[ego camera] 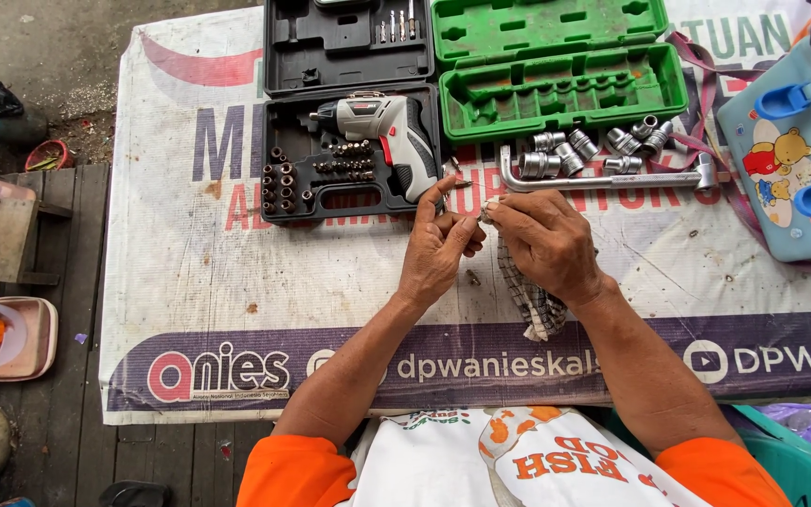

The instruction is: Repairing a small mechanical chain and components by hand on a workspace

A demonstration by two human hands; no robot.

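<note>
Spread over the table is a white printed banner [237, 282]. Just below the open black plastic drill case [349, 113], my left hand [438, 249] pinches something tiny; my right hand [546, 244], touching it, grips a checked cloth rag [529, 305].

A single head-worn camera looks almost straight down from above the person's chest onto the table [190, 282], close enough that the forearms fill the lower middle, while the open tool cases [349, 56] lie along the far top edge.
</note>
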